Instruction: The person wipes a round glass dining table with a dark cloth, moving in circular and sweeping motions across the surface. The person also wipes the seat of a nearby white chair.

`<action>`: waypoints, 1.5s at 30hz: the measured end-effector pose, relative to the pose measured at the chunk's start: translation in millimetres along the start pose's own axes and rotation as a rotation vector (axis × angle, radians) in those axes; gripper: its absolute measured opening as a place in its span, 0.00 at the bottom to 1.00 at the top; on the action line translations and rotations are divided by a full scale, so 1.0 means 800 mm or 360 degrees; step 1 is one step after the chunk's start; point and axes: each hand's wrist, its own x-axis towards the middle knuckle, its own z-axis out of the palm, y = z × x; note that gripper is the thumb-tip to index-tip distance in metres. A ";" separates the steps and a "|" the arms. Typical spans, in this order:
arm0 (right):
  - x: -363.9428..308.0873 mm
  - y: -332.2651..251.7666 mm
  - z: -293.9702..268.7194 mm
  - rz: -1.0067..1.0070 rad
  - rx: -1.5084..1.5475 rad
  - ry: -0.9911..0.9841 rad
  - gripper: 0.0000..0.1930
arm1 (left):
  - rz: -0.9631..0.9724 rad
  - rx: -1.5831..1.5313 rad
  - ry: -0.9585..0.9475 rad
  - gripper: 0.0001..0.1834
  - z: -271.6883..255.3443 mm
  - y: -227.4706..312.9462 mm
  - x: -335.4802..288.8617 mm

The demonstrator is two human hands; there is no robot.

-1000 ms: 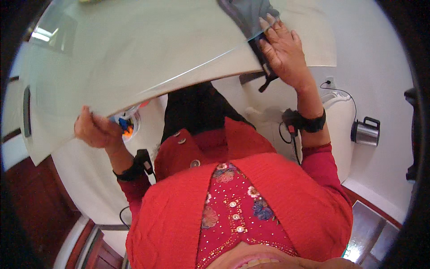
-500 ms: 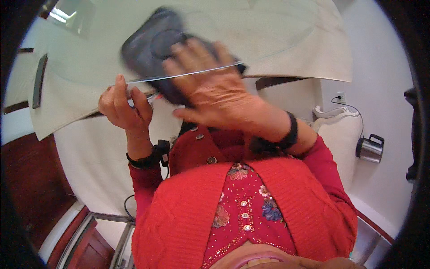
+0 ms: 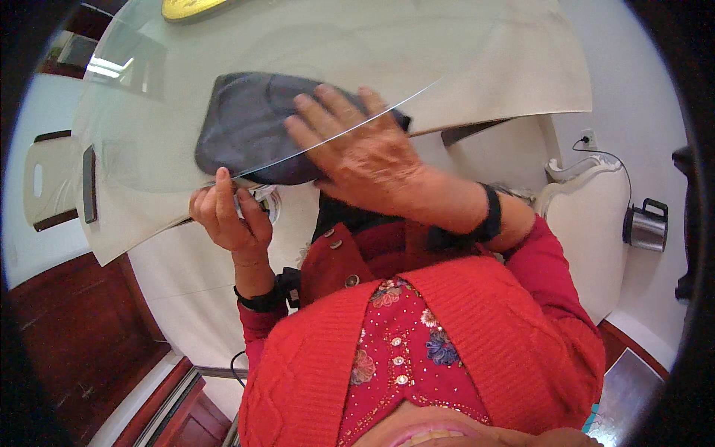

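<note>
A dark grey, soft, flat bag-like thing (image 3: 249,123) lies on the pale tabletop near its front edge; its exact kind is unclear. My right hand (image 3: 357,145) rests on its right part with fingers stretched and spread, palm down. The bright rim of a clear glass top (image 3: 406,100) crosses in front of the hand and the dark thing, so both appear to be under the glass. My left hand (image 3: 229,216) is at the rim's near left end, index finger against it and thumb close below, pinching the edge. Its other fingers are curled.
Something yellow (image 3: 190,7) sits at the far side of the glass. A cream chair (image 3: 585,216) stands on the right, near a steel kettle (image 3: 646,226) and a wall socket (image 3: 588,139). Another pale chair (image 3: 52,179) is at the left, above dark red wooden furniture (image 3: 89,335).
The dark thing has turned and now lies flatter and wider to the left. My right hand stays on it. The view has shifted, bringing the yellow thing in at the top.
</note>
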 end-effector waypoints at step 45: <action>-0.078 0.090 -0.056 0.0246 -0.0267 -0.0120 0.42 | 0.0391 0.0137 -0.0404 0.23 -0.032 -0.054 0.050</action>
